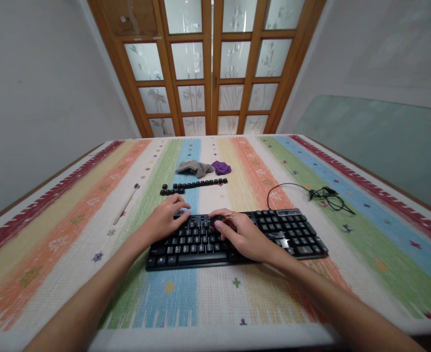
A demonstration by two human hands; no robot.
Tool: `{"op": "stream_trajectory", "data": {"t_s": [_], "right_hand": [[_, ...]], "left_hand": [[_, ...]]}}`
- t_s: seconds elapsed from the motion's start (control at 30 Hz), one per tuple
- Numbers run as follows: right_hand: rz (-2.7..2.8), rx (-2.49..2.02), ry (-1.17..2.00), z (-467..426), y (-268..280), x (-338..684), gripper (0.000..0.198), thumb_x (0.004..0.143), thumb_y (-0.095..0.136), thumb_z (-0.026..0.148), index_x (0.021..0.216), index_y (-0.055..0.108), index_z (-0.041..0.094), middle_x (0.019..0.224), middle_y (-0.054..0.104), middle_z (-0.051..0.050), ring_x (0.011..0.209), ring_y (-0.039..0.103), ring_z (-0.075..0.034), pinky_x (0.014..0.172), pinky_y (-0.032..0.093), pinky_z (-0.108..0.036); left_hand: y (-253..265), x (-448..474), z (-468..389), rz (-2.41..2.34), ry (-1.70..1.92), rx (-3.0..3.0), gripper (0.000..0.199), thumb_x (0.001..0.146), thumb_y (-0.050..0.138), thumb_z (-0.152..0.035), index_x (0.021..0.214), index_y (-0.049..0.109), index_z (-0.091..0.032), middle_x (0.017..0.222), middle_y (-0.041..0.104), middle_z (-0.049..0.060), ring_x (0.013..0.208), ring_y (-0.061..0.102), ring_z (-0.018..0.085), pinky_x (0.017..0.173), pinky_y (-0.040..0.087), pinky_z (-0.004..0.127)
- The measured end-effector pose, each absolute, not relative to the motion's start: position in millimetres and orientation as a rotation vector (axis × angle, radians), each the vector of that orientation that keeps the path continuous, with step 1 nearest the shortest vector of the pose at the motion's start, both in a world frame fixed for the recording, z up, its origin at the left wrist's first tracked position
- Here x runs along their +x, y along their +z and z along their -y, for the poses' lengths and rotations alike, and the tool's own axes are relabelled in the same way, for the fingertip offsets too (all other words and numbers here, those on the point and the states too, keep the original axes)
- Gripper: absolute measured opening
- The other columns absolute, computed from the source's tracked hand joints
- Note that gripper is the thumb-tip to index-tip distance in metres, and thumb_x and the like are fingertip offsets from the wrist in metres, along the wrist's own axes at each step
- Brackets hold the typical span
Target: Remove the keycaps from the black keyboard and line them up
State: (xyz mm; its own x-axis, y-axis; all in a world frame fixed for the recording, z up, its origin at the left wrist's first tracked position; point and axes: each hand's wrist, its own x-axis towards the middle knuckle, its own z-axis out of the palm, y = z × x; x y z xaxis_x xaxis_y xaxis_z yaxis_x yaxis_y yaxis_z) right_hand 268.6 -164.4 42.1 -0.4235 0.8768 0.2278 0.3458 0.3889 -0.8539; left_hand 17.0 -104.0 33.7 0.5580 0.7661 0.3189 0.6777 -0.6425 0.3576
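Left hand is loosely spread at the long black plastic keyboard's upper-left edge, while the right hand's pinching a small dark piece.

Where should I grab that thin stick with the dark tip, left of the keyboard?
Probably pinch the thin stick low on its pale shaft, at the end nearer you, coming down from above with your left hand. It lies flat and slanting, with its dark tip pointing away from you.
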Motion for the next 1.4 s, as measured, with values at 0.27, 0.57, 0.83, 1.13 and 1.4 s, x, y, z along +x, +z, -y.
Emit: {"op": "stream_trajectory", "data": {"t_s": [0.27,0.57,0.83,1.13,1.4], "right_hand": [[2.005,-1.057,0.95,156.6,48.5,257.3,0.03,0.097,0.048,0.03,0.119,0.062,0.014,0.073,0.065,-0.003,0.067,0.061,-0.016,0.068,0.047,-0.03],[2.112,-1.134,0.862,144.1,57.5,238.9,0.022,0.097,0.048,0.023,0.094,0.067,0.013,0.076,0.068,-0.006,0.071,0.064,-0.017,0.071,0.047,-0.03],[2.035,-1.231,1.007,112.3,51.6,228.5,0.024,0.098,0.045,0.024,0.09,0.064,0.012,0.081,0.072,-0.007,0.051,0.059,-0.01,0.057,0.046,-0.025],[2.315,-1.196,0.744,126.7,68.3,217.0,0.026,0.098,0.047,0.028,0.085,0.065,0.014,0.078,0.07,-0.008,0.07,0.063,-0.018,0.064,0.041,-0.027],[2.513,-1.317,0.507,134.3,78.4,212.5,0.031,0.098,0.048,0.038,0.095,0.068,0.014,0.087,0.073,-0.013,0.078,0.065,-0.024,0.063,0.038,-0.031]], "left_hand": [[24.5,16.0,114.9,-1.161,0.744,2.529,0.022,0.095,0.049,-0.03,0.091,0.068,-0.019,0.094,0.06,0.005,0.091,0.059,0.02,0.087,0.05,0.037],[20.9,18.1,117.7,-1.172,0.774,2.552,0.022,0.095,0.047,-0.026,0.091,0.067,-0.018,0.092,0.061,0.006,0.091,0.059,0.02,0.086,0.049,0.038],[19.2,18.5,118.3,-1.173,0.824,2.574,0.019,0.093,0.05,-0.023,0.092,0.068,-0.018,0.098,0.06,0.007,0.097,0.059,0.022,0.09,0.05,0.04],[20.6,16.5,119.7,-1.083,0.897,2.602,0.018,0.091,0.049,-0.015,0.095,0.066,-0.019,0.104,0.06,0.008,0.102,0.058,0.022,0.093,0.049,0.04],[22.3,16.4,122.5,-1.057,0.837,2.608,0.019,0.09,0.047,-0.015,0.093,0.065,-0.019,0.106,0.06,0.008,0.103,0.056,0.023,0.093,0.049,0.04]]}}
